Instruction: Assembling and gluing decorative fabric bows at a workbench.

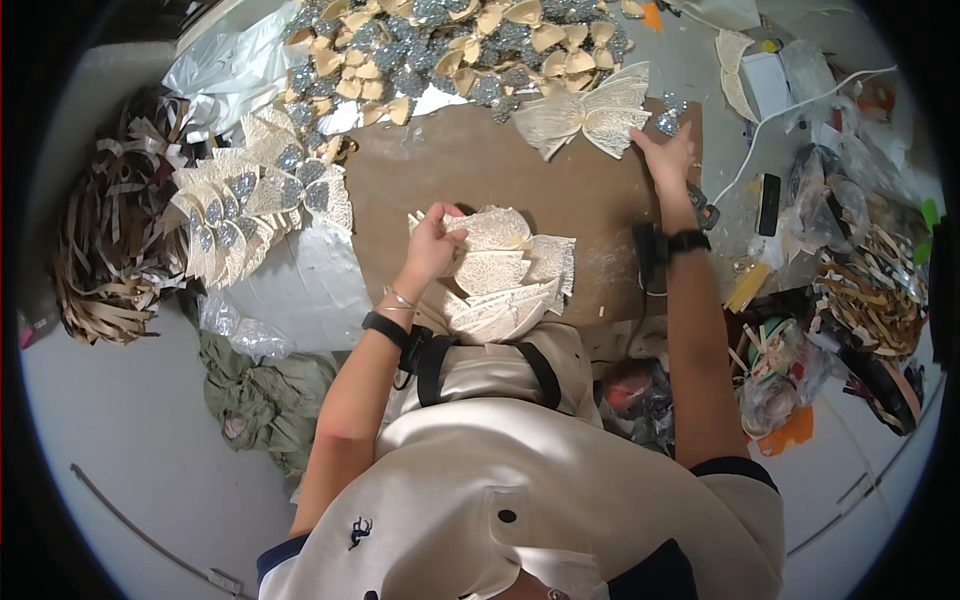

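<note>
Read as a clock centred on the brown rectangular board (606, 225), with twelve away from the person, a loose pile of cream, lacy, fan-shaped pieces (490, 272) lies at six, reaching past the near edge. The left hand (434, 250) is at nine, fingers curled against the pile's left end; whether they pinch a piece I cannot tell. The right hand (668, 160) is at two, near the board's right edge, thumb and fingers spread. Its thumb meets the right wing of a single cream lacy bow (582, 115) in view, though contact is unclear; a small silver glittery ornament (670, 120) sits just beyond the fingertips. The bow, at one, crosses the far edge. Along twelve, a heap of tan bows and silver glittery clusters (465, 50) crowds that edge. At nine, overlapping cream lacy bows with silver centres (250, 205) cover part of the left edge. Bare board runs from ten to the middle and again from three to four. Beyond the right edge, a thin white cable (765, 122) curves at two.
</note>
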### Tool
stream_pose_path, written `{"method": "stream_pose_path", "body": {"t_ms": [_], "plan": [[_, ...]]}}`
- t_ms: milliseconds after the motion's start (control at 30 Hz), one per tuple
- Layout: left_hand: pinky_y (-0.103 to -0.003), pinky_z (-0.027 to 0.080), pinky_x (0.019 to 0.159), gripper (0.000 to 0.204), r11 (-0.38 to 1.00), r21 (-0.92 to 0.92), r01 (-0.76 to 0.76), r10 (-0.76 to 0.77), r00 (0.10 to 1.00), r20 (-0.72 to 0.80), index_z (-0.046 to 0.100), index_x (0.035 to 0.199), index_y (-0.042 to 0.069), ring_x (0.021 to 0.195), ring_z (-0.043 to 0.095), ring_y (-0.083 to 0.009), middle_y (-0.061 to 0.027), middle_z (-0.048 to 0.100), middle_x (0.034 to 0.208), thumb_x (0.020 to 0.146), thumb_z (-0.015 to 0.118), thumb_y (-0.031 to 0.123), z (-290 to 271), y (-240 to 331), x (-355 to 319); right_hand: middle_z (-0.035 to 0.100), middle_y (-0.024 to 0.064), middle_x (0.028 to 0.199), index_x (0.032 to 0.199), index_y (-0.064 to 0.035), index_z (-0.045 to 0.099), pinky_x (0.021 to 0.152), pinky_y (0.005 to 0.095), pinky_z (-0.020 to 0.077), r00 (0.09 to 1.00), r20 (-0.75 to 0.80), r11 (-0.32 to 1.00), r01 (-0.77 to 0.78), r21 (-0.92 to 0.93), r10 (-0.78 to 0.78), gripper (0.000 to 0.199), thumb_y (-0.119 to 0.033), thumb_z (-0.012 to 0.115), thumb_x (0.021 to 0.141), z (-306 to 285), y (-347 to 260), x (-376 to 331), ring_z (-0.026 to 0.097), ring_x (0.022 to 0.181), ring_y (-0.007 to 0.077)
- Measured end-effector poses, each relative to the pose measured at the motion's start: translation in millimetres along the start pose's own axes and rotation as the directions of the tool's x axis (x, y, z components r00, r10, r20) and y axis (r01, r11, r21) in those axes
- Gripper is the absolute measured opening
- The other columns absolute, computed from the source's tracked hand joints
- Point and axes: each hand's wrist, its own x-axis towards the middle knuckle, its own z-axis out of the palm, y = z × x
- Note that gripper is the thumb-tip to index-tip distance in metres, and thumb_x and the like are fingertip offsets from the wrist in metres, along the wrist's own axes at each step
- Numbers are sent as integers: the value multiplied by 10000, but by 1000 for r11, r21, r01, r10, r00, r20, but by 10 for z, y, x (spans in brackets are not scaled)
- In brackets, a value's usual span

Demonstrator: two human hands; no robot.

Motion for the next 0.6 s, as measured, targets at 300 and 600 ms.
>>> {"method": "stream_pose_path", "body": {"t_ms": [300, 600], "plan": [[-209, 424, 725, 211, 962, -223, -155, 167, 985, 35, 520, 1028, 46, 839, 488, -59, 4, 538, 894, 865, 599, -64, 55, 223, -64, 614, 124, 1200, 1308, 13, 506, 928, 330, 459, 73, 707, 690, -173, 703, -703, 738, -157, 848, 677, 109, -261, -1475, 576, 1080, 207], [-380, 400, 1034, 666, 956, -153, -249, 218, 956, -196, 331, 1414, 24, 1245, 471, -283, -198, 473, 1303, 904, 666, 292, 108, 738, -141, 680, 87, 1066, 1154, 22, 621, 832, 299, 507, 505, 685, 625, -318, 713, -526, 445, -87, 779, 753, -692, -661, -1076, 644, 924, 172]]}}
